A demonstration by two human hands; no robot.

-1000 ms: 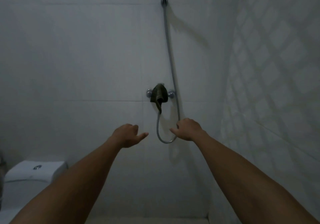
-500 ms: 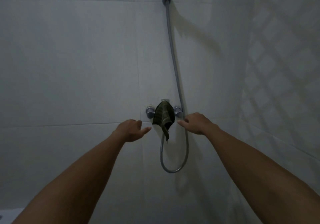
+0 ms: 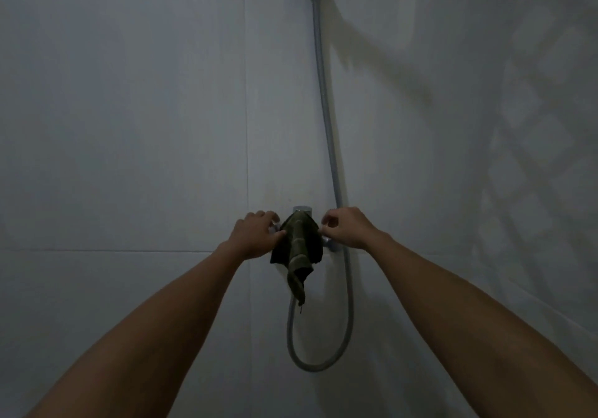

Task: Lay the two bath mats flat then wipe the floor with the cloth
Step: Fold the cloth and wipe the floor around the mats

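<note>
A white tiled wall (image 3: 129,126) fills the dim view behind both grips. A grey shower hose (image 3: 326,119) runs down it from a bracket well above the right grip, passes just behind that hand, and loops low beneath both grips before rising back toward the fitting. Two bare forearms reach up from the lower corners. Between the grips, a dark green cloth (image 3: 299,246) hangs draped over the chrome shower tap (image 3: 302,209), its longest corner trailing down below the hands. The left hand (image 3: 255,238) curls at the cloth's left edge, fingers bent around the knob there (a clenched grip, apparently touching the fabric). The right hand (image 3: 348,226) pinches at the cloth's right edge; whether it actually grasps fabric I cannot tell.
</note>
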